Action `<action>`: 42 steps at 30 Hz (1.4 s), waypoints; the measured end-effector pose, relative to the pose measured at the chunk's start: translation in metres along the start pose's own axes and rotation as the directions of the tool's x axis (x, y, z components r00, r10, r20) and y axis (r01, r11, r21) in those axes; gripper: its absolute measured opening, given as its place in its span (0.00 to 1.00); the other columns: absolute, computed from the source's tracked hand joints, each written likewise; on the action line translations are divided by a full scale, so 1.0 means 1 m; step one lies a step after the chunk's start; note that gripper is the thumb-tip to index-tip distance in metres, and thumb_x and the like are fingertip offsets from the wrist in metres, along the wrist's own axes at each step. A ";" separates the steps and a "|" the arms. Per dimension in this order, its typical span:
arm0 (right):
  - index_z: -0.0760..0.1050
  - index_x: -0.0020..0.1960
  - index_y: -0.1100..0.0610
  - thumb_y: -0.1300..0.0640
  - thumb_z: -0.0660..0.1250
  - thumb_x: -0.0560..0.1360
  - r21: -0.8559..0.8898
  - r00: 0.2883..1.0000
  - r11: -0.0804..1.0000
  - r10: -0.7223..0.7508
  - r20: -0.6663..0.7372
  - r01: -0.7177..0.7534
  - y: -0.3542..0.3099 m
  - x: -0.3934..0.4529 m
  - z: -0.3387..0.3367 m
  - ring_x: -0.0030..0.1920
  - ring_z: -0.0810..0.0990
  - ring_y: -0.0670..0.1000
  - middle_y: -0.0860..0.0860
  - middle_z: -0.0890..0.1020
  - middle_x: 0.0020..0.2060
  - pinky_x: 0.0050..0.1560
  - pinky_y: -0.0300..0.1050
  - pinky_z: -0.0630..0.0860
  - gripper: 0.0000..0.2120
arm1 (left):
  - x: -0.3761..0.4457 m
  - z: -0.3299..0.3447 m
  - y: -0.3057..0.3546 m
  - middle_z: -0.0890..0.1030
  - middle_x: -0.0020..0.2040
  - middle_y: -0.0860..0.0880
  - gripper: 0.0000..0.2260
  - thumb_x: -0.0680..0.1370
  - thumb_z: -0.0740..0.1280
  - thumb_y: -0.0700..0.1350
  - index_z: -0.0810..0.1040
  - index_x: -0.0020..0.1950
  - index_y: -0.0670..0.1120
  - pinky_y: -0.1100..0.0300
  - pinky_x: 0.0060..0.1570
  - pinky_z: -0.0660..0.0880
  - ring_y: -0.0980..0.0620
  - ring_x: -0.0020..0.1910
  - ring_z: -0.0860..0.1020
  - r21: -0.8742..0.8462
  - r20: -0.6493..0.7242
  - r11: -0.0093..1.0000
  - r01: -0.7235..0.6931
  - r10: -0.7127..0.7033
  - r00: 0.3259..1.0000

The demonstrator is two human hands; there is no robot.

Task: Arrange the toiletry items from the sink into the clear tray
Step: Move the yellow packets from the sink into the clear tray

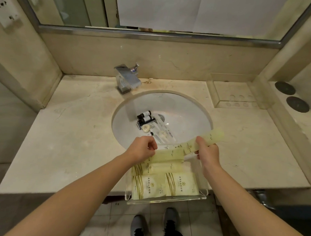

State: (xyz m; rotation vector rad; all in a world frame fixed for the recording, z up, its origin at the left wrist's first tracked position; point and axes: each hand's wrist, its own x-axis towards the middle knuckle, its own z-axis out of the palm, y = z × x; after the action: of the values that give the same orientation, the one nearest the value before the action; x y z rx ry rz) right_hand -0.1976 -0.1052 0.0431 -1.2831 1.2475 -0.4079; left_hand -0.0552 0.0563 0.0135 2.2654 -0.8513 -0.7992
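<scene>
A clear tray [165, 200] sits on the counter's front edge and overhangs it, with several pale yellow-green packets [164, 185] laid flat in it. My right hand [207, 154] grips a long pale packet [213, 137] that slants up to the right above the tray. My left hand [142, 150] pinches the end of another pale packet [169, 155] lying across the tray's far end. In the white sink [187, 108] lie two dark bottles [145, 117], a small soap [145, 128], a razor and several clear-wrapped items [163, 133].
A chrome faucet [127, 79] stands behind the sink on the beige marble counter [70, 132]. A second clear tray [236, 96] sits at the back right, with two dark round discs [291, 97] on a ledge beyond it. A mirror covers the wall above.
</scene>
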 end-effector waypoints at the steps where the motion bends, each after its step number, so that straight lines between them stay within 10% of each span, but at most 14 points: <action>1: 0.73 0.41 0.55 0.57 0.64 0.76 0.040 1.000 0.999 -0.008 -0.027 0.010 -0.002 -0.001 -0.003 0.33 0.73 0.47 0.49 0.75 0.33 0.33 0.41 0.69 0.06 | 0.000 0.002 0.000 0.80 0.40 0.52 0.06 0.71 0.68 0.35 0.80 0.44 0.45 0.61 0.43 0.77 0.53 0.40 0.79 0.041 -0.022 0.999 -0.008 0.008 1.000; 14: 0.69 0.41 0.57 0.58 0.63 0.73 0.154 0.960 0.988 0.015 -0.280 0.029 -0.011 0.003 -0.012 0.31 0.71 0.47 0.49 0.72 0.33 0.30 0.41 0.67 0.05 | -0.004 0.004 -0.012 0.77 0.48 0.50 0.12 0.72 0.71 0.49 0.76 0.52 0.46 0.58 0.46 0.69 0.49 0.49 0.73 0.470 -0.243 0.871 -0.145 0.286 0.927; 20: 0.76 0.42 0.60 0.62 0.65 0.74 0.048 0.983 0.995 0.079 0.164 -0.088 0.007 0.001 -0.002 0.26 0.71 0.48 0.54 0.76 0.32 0.25 0.39 0.66 0.03 | -0.006 -0.024 -0.044 0.72 0.55 0.48 0.24 0.68 0.73 0.54 0.72 0.59 0.48 0.56 0.50 0.71 0.47 0.54 0.71 0.380 -0.250 0.921 0.086 0.012 0.968; 27: 0.76 0.55 0.62 0.54 0.60 0.81 0.009 0.801 0.948 0.263 0.538 -0.318 0.018 -0.017 0.015 0.33 0.83 0.55 0.60 0.84 0.43 0.28 0.40 0.78 0.12 | -0.009 -0.021 -0.057 0.72 0.58 0.47 0.26 0.68 0.73 0.58 0.70 0.60 0.48 0.53 0.52 0.72 0.46 0.56 0.72 0.295 -0.247 0.926 0.236 -0.164 0.955; 34: 0.72 0.55 0.56 0.64 0.65 0.76 -0.265 0.950 0.964 0.069 0.304 0.015 0.021 -0.006 0.004 0.31 0.77 0.50 0.56 0.80 0.42 0.29 0.41 0.73 0.09 | -0.009 -0.015 -0.061 0.72 0.58 0.47 0.22 0.71 0.69 0.56 0.70 0.61 0.49 0.53 0.53 0.73 0.46 0.56 0.73 0.251 -0.218 0.945 0.210 -0.156 0.963; 42: 0.69 0.45 0.59 0.66 0.66 0.74 -0.295 0.923 0.955 0.116 0.367 -0.002 0.028 -0.004 0.010 0.29 0.78 0.50 0.57 0.80 0.37 0.31 0.43 0.72 0.06 | -0.011 -0.022 -0.069 0.72 0.56 0.47 0.23 0.69 0.71 0.54 0.70 0.61 0.48 0.52 0.53 0.74 0.46 0.55 0.73 0.210 -0.158 0.955 0.207 -0.176 0.972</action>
State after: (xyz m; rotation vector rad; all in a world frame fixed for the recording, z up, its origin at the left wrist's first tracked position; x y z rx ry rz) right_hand -0.2019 -0.0878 0.0186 -1.4843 1.0313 0.0785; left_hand -0.0216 0.1137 -0.0163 2.6023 -0.6950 -0.6467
